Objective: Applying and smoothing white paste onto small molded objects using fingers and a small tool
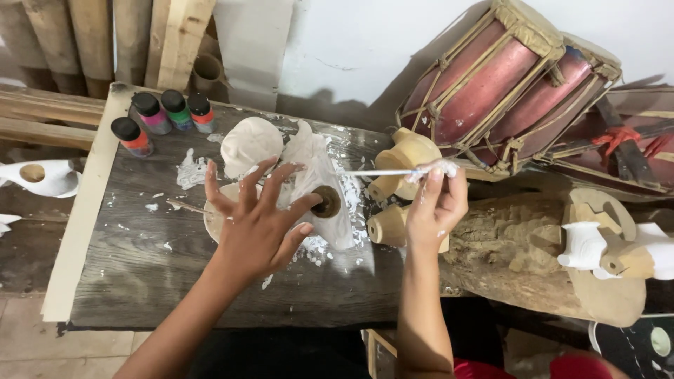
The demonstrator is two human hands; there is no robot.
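Note:
My left hand (pixel 256 221) hovers with its fingers spread over a round wooden dish (pixel 214 217) on the dark board, holding nothing. Its fingertips reach toward a white-painted carved piece (pixel 319 175) with a dark round hole. A second white rounded carving (pixel 249 142) lies just behind it. My right hand (pixel 437 203) pinches a thin white-smeared brush (pixel 382 172) near its end. The brush points left, its tip over the white carved piece. Both hands carry white paint smears.
Several small paint bottles (pixel 161 116) with black caps stand at the board's back left. Unpainted wooden carvings (pixel 407 151) sit beside my right hand. Two red drums (pixel 505 81) lean at the back right. A rough log (pixel 519 245) and white figures (pixel 583 245) lie right.

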